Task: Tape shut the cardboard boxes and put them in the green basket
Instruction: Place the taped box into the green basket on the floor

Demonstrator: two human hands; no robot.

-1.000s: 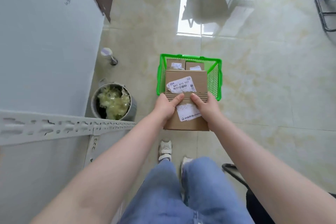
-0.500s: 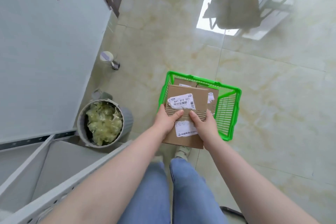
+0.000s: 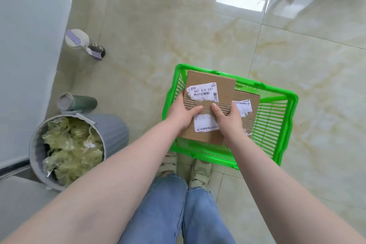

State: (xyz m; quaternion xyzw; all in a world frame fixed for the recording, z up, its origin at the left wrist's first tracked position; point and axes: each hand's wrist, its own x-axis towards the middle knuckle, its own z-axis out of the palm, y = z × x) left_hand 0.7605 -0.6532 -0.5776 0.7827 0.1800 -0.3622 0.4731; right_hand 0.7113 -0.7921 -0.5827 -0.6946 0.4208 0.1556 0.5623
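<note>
A brown cardboard box (image 3: pixel 219 85) with white shipping labels is held over the green basket (image 3: pixel 277 123) on the floor. My left hand (image 3: pixel 181 114) grips its left side, thumb lying on top. My right hand (image 3: pixel 227 120) grips its right side, thumb also on top. Another labelled cardboard box (image 3: pixel 248 103) lies inside the basket, partly hidden under the held one. The basket's right half shows bare mesh.
A grey bin (image 3: pixel 83 144) full of crumpled yellowish plastic stands at the left by a white wall (image 3: pixel 29 45). A dark green bottle (image 3: pixel 79 102) and a clear bottle (image 3: pixel 83 43) stand behind it. My feet (image 3: pixel 200 172) are just before the basket.
The box has gone down and forward, from above the basket's near edge to over its inside. My head has tilted down and closer; both hands keep their hold.
</note>
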